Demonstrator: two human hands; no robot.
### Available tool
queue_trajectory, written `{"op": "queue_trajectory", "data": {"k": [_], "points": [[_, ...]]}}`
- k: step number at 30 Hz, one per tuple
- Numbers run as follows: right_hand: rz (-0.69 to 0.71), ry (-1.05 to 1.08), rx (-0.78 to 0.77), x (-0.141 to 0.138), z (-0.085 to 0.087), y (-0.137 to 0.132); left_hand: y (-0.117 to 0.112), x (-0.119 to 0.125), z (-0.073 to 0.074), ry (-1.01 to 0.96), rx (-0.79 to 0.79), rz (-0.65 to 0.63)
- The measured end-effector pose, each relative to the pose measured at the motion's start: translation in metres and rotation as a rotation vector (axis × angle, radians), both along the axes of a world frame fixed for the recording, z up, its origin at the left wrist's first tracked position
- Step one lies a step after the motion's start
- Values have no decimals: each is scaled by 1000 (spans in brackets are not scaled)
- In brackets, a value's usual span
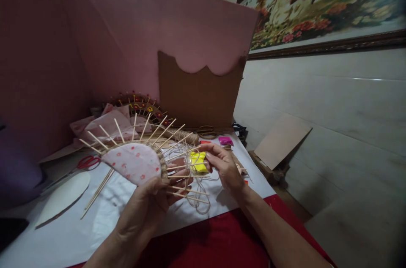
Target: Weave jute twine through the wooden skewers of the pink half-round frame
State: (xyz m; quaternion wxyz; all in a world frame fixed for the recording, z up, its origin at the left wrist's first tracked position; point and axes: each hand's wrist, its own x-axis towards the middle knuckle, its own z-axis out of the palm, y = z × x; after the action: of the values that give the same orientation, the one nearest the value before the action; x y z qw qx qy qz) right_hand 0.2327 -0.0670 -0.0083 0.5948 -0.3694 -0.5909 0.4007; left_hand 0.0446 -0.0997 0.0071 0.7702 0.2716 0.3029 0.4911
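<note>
My left hand (149, 198) grips a half-round piece (135, 162) covered in pale pink flowered cloth. Thin wooden sticks fan out from its curved edge, and a band of woven twine runs along that edge. On the right side of the fan, my right hand (223, 168) has its thumb and index finger closed by the stick tips, seemingly on the twine; the exact pinch point is hard to see. Loose loops of twine (201, 206) hang below the sticks. Behind the fingers shows a yellow packet (198, 161).
Red-handled scissors (89, 162), a white oval board (65, 198) and loose sticks (98, 192) lie to the left. Farther back are folded flowered cloth (108, 126), a decorated arch (136, 101), a twine roll (184, 136) and a magenta packet (226, 140). Brown cardboard (199, 94) stands behind.
</note>
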Motion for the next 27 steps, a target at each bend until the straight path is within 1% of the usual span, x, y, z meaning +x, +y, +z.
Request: {"op": "queue_trajectory", "data": {"k": [2,4,10,13,16,19,21,24,27], "points": [[106,7,-30,0,-1,1,0,-1,1,0,-5,-4],[137,-4,2,-1,-3,1,-1,-1,2,-7,-16,-8],[117,35,123,-6,-6,-1,-2,-1,3,-27,-21,-33],[49,42,216,-7,-5,-4,-3,-1,3,-31,-39,-39],[-39,-70,297,-8,-4,-7,-3,-1,3,-60,-45,-42],[-75,-287,375,-7,-4,-9,-2,-1,1,-63,-52,-30],[-93,-394,409,-7,-4,-9,-1,-2,-1,-40,-48,-13],[-117,-463,398,-6,-3,-10,1,-3,-2,-10,-4,7],[-114,-476,341,-5,-4,-9,3,-4,-1,-17,37,20]]}}
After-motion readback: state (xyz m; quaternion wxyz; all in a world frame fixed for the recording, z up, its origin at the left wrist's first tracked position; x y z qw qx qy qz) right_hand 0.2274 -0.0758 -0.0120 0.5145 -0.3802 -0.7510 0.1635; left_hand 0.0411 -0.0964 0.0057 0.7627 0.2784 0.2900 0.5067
